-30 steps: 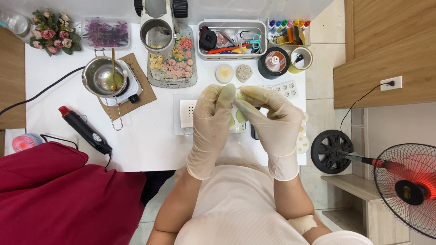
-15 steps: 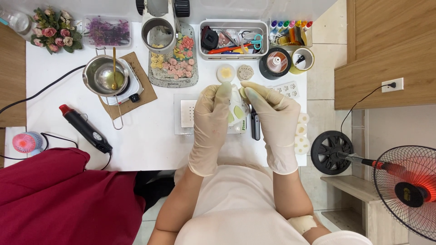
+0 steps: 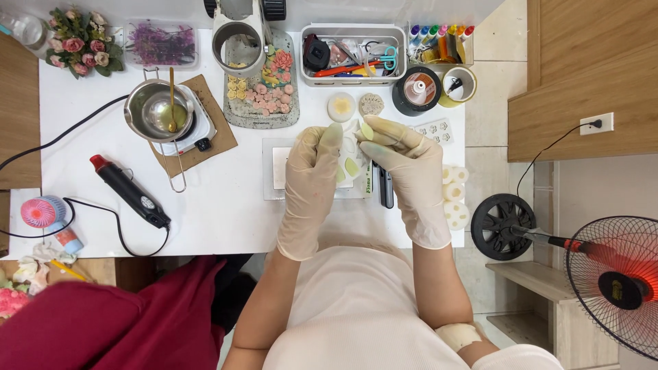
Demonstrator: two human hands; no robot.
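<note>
Heat gun (image 3: pixel 128 191), melting pot (image 3: pixel 157 111), red fan (image 3: pixel 612 288).

Cream gloves on left hand (image 3: pixel 312 175) and right hand (image 3: pixel 411 171); pale green leaf (image 3: pixel 366 129) pinched at right fingertips. White table (image 3: pixel 226 205). Left of the hands: black heat gun (image 3: pixel 130 193) with red tip, silver pot (image 3: pixel 156 109), gold spoon (image 3: pixel 171 103), brown mat (image 3: pixel 199 147). Above the hands: pink, yellow and coral flowers on grey speckled tray (image 3: pixel 264 89). Far left: pink roses (image 3: pixel 79 44), purple sprigs (image 3: pixel 161 44). Right: multicoloured markers (image 3: pixel 439 34), red-lit black fan (image 3: pixel 617 288).
</note>
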